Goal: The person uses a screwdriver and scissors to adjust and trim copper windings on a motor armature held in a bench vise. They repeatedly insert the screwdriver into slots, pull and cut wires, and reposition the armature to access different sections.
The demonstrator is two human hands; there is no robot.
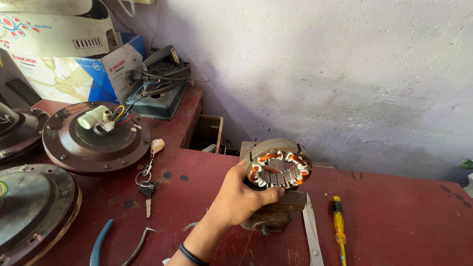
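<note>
My left hand (240, 198) grips a round fan-motor stator (279, 163) with copper windings and white insulation in its slots. The fingers wrap behind its left side and the thumb lies under its lower rim. The stator is held tilted, its open face toward me, just above a worn block-like stand (277, 215) on the red table (394, 216). A black band circles that wrist. My right hand is out of view.
Scissors (311, 227) and a yellow screwdriver (338, 226) lie right of the stand. A key on a ring (147, 188) and blue-handled pliers (102, 241) lie to the left. Brown fan motor housings (96, 135) and a cardboard box (74, 64) crowd the left.
</note>
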